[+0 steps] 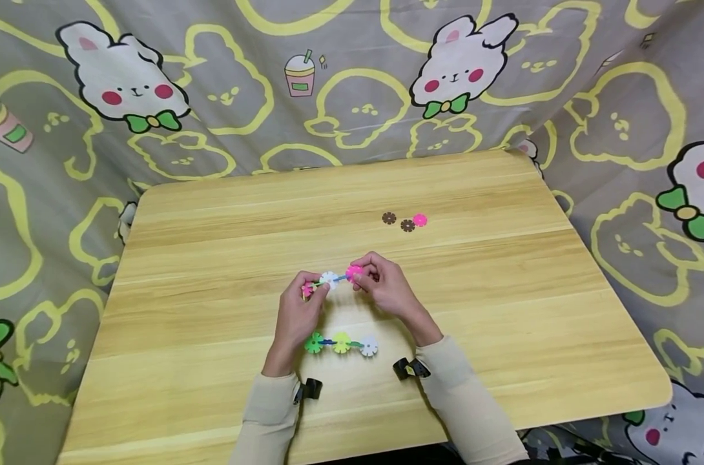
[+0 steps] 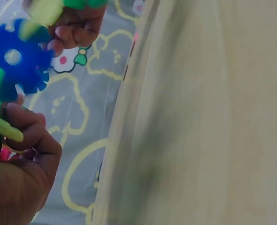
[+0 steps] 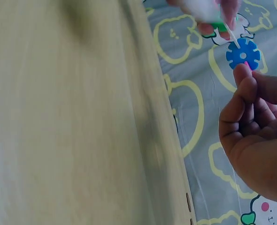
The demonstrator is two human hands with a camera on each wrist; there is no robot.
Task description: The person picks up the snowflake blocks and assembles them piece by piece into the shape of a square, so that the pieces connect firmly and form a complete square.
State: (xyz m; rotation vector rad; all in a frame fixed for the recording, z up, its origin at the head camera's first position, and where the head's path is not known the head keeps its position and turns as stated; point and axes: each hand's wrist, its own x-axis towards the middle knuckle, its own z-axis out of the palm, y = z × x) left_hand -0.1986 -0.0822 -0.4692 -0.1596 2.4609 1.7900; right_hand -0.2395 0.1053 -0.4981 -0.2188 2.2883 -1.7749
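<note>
My left hand (image 1: 298, 311) grips a short chain of slotted plastic snowflake discs near its white disc (image 1: 329, 280), with a pink disc (image 1: 308, 290) at the chain's left end. Thumb and fingers of my right hand (image 1: 389, 288) pinch a pink disc (image 1: 354, 274). Between the hands is a blue disc (image 3: 243, 54), seen edge-on from the head; in the right wrist view the pink one meets its slotted rim. On the table just below lies a second chain of green, blue, yellow (image 1: 341, 343), green and white discs. Blurred blue (image 2: 19, 58) and green pieces show large in the left wrist view.
Farther back on the wooden table (image 1: 212, 258) lie two brown discs (image 1: 389, 218) and a loose pink disc (image 1: 420, 220). A patterned curtain (image 1: 363, 77) surrounds the table's back and sides. Black wrist straps (image 1: 411, 369) sit on both sleeves.
</note>
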